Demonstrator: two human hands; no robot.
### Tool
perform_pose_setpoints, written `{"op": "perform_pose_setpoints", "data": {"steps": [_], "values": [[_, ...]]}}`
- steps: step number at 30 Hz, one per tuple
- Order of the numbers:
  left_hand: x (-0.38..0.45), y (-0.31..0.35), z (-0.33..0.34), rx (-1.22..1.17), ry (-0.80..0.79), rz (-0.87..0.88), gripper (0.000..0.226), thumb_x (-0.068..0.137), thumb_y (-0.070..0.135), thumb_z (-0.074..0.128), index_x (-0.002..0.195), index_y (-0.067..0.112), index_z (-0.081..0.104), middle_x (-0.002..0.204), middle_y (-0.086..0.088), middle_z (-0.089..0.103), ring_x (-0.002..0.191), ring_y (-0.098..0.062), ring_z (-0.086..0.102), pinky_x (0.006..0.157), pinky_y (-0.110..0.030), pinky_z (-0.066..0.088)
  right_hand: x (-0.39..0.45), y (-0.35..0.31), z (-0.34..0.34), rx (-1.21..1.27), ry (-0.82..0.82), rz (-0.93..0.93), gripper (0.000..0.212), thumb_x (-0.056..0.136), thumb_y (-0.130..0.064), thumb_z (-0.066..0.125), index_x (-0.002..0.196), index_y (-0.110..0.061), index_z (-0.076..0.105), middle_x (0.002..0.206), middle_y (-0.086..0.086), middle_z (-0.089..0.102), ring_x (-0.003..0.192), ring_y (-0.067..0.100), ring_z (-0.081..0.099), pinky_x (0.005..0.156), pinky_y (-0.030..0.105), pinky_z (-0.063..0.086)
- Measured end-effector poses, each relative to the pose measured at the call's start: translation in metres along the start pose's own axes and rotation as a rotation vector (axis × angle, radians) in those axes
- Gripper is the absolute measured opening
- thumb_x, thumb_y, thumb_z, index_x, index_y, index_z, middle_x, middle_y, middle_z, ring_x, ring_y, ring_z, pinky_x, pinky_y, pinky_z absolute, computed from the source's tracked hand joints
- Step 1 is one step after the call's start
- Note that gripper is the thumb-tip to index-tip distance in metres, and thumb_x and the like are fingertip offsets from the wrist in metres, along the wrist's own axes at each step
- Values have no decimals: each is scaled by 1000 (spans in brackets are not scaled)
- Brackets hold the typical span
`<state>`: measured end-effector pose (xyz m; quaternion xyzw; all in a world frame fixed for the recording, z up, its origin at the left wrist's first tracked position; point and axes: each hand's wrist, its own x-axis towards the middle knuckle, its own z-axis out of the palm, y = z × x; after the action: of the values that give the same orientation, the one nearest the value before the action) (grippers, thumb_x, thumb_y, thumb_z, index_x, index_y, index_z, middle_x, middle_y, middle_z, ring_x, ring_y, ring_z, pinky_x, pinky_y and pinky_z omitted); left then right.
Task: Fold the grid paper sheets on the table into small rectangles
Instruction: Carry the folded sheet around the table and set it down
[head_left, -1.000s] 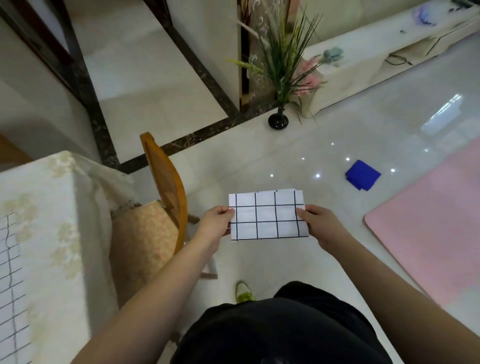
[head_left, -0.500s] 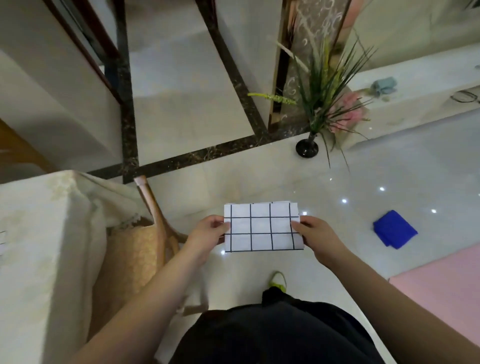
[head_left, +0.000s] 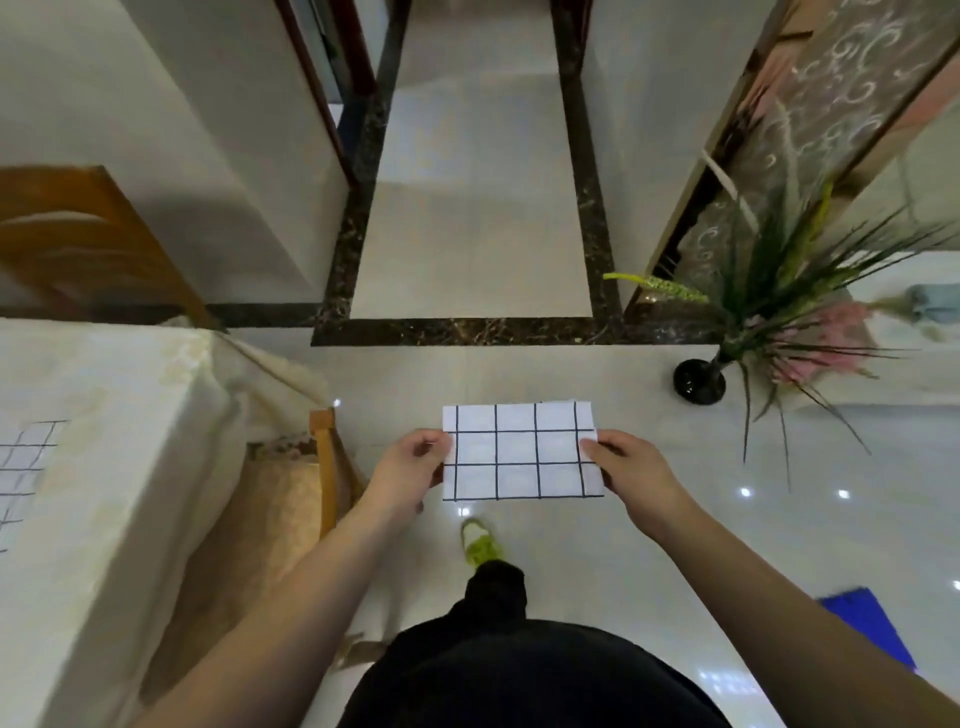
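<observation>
The person holds a folded grid paper (head_left: 522, 451) in the air above the floor (head_left: 467, 218), well apart from the tabletop (head_left: 104, 405) at the left. The left hand (head_left: 408, 467) pinches the paper's left edge, and the right hand (head_left: 631, 470) pinches its right edge, fingers curled round it. Another grid sheet (head_left: 23, 467) lies flat on the cloth-covered tabletop. A wooden chair (head_left: 324, 467) stands beside it, a potted plant (head_left: 779, 291) farther right.

Head view — forward, downward, close.
</observation>
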<state>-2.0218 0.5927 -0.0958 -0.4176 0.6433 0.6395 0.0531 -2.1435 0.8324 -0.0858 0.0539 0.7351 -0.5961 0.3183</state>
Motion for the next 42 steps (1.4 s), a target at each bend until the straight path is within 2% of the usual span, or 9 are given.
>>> {"op": "perform_pose_setpoints", "data": {"steps": [2,8,13,20,27,31,34,37,42], "values": [[23,15,-11,-16,19,2,24,77,52,62,88,33,71,95,-1,75,94,-25,71,89,-60,51,28,-18,14,-37,-29,-23,13,94,-11,59,98,-4,69,94,8,72,83,19,68,68,20,56],[74,76,-38,-121,141,88,13,95,23,59,98,14,69,98,-10,72,95,-27,69,90,-42,56,107,-82,55,-107,-75,-46,14,94,-14,59,102,-10,70,102,9,72,93,23,69,85,36,56],[112,102,-70,-183,211,111,16,95,20,60,98,7,68,98,-14,72,95,-27,69,71,-21,57,157,-131,91,-128,-142,-82,17,93,-15,62,106,-9,70,103,9,73,95,23,70,87,38,56],[150,114,-104,-297,337,18,17,94,21,62,97,6,69,90,-9,74,79,-16,71,54,-10,50,221,-169,147,-227,-264,-62,8,91,-14,63,95,-15,70,100,9,73,94,25,69,87,38,55],[205,125,-137,-443,473,-75,10,95,21,59,97,13,65,89,-8,71,73,-17,68,58,-24,52,315,-202,216,-358,-463,-50,16,90,-15,65,105,-9,69,101,8,73,94,23,69,88,40,55],[225,136,-156,-443,606,-116,9,93,14,57,100,17,63,99,-12,70,85,-26,67,74,-38,55,353,-226,267,-401,-599,-55,11,91,-13,63,100,-13,70,98,7,73,90,22,70,82,37,56],[226,141,-170,-493,708,-133,12,93,12,59,104,15,63,94,-8,69,81,-24,65,72,-38,54,368,-243,303,-449,-728,-60,11,91,-10,62,90,-17,69,93,6,73,86,21,69,80,36,56],[224,139,-184,-534,800,-153,12,92,14,61,101,20,65,98,-12,71,87,-28,66,83,-49,54,382,-253,333,-521,-833,-63,11,91,-11,63,99,-14,68,97,5,72,90,21,69,84,37,56],[218,128,-200,-655,949,-192,18,91,18,64,108,18,66,96,-5,73,90,-25,69,84,-47,55,387,-262,382,-584,-973,-43,16,93,-8,59,107,-12,65,97,5,71,90,17,68,76,28,55]]}}
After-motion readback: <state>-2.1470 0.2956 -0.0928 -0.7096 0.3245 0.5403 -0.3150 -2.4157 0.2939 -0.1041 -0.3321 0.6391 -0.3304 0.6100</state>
